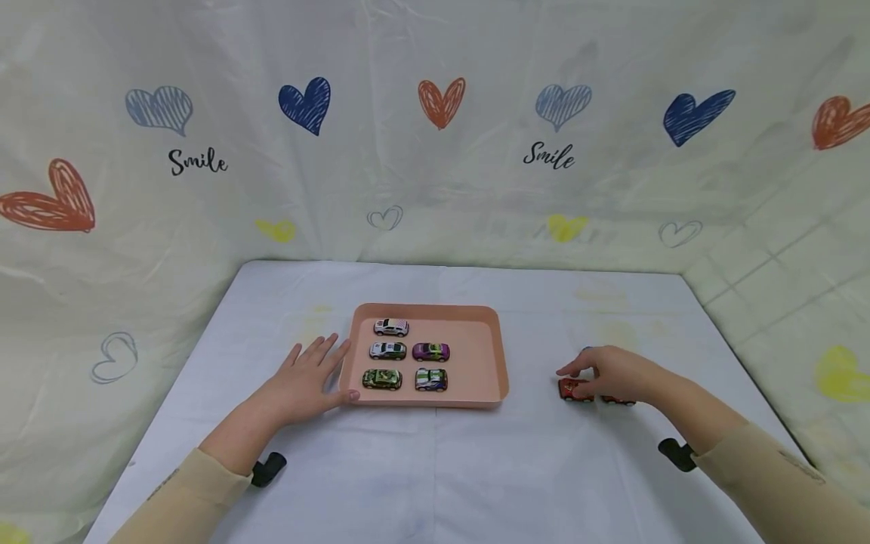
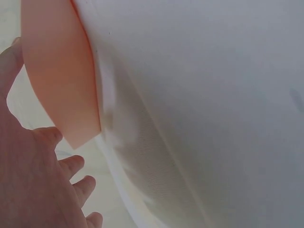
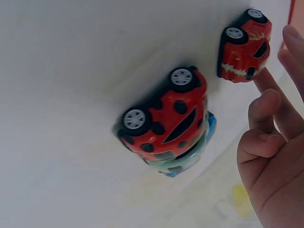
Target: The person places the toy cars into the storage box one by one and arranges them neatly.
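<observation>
My left hand (image 1: 306, 381) lies with fingers spread against the left side of a pink tray (image 1: 469, 400), thumb at its front left corner. Several toy cars stand in the tray, including a purple toy car (image 1: 431, 351) and a camouflage-green toy car (image 1: 382, 378). My right hand (image 1: 621, 372) reaches down over a red toy car (image 3: 244, 47) on the table. One fingertip meets that car's end, while the thumb appears slightly apart from it in the right wrist view. Beside it stands a red black-spotted toy car (image 3: 166, 123), with a light green and blue toy car (image 3: 183, 161) partly hidden behind.
A white cloth covers the table (image 1: 435, 468). Behind it hangs a pale sheet (image 1: 435, 166) printed with hearts and "Smile". The tray's raised rim (image 2: 61, 80) shows close up in the left wrist view.
</observation>
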Motion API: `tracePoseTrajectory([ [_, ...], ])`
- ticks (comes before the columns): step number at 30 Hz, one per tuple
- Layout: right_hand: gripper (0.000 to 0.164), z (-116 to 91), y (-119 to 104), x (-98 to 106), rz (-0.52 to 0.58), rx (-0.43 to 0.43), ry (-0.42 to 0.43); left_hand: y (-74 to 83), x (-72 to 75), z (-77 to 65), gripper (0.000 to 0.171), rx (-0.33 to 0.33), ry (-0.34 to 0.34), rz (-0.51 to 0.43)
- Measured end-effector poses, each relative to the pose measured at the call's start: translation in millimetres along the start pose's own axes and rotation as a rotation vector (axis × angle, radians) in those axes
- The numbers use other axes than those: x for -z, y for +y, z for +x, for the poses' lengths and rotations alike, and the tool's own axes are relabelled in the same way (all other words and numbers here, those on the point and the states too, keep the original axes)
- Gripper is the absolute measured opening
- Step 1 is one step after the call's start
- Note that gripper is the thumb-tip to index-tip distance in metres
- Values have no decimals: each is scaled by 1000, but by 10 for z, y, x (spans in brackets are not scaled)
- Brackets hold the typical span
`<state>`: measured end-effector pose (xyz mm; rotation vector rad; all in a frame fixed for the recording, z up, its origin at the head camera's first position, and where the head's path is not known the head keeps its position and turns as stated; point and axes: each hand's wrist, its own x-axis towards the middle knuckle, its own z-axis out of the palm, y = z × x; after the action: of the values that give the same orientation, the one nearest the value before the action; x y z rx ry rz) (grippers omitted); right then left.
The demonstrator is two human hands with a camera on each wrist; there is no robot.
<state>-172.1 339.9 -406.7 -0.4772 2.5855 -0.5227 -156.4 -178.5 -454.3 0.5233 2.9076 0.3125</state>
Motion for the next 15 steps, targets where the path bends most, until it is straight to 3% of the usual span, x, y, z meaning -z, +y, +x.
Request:
tracePoseTrajectory([
  [15,35,11,91,-82,-131,-31,3,0,-3,7,101,2,-4,6],
])
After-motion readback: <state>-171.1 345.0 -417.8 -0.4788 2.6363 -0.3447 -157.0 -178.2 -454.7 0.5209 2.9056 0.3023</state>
